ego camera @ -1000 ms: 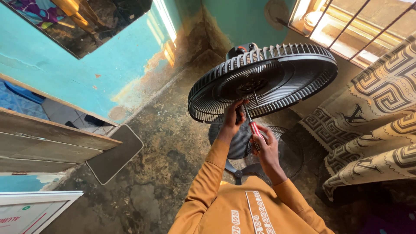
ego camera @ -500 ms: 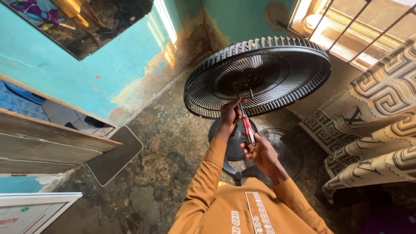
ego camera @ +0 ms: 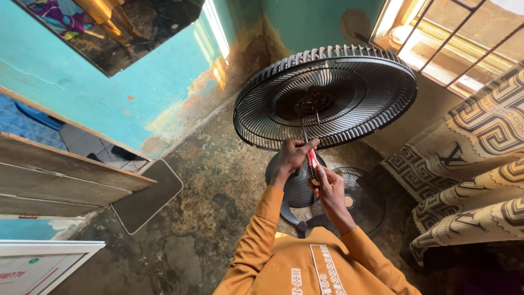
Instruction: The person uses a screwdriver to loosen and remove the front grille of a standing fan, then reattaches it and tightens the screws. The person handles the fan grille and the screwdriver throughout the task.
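Two hands are busy in the middle of the frame. My left hand (ego camera: 292, 155) is closed around the lower rim of the black fan guard (ego camera: 327, 98), which fills the upper middle of the frame and tips up toward me. My right hand (ego camera: 327, 188) is closed around a screwdriver with a red handle (ego camera: 313, 164). Its thin metal shaft points up through the wires toward the round middle of the guard.

I think I am working on a screw near that middle part. The next move needs a steady guard and a tip that sits straight in the screw, or it may slip.

More fan parts (ego camera: 327, 191) lie on the floor just under my hands: a dark blade and a second round grille. The concrete floor (ego camera: 218, 180) is rough and stained. A blue wall (ego camera: 82, 93) with peeling paint is at the left, a barred window (ego camera: 453, 38) at the upper right, and a patterned curtain (ego camera: 480, 164) at the right.
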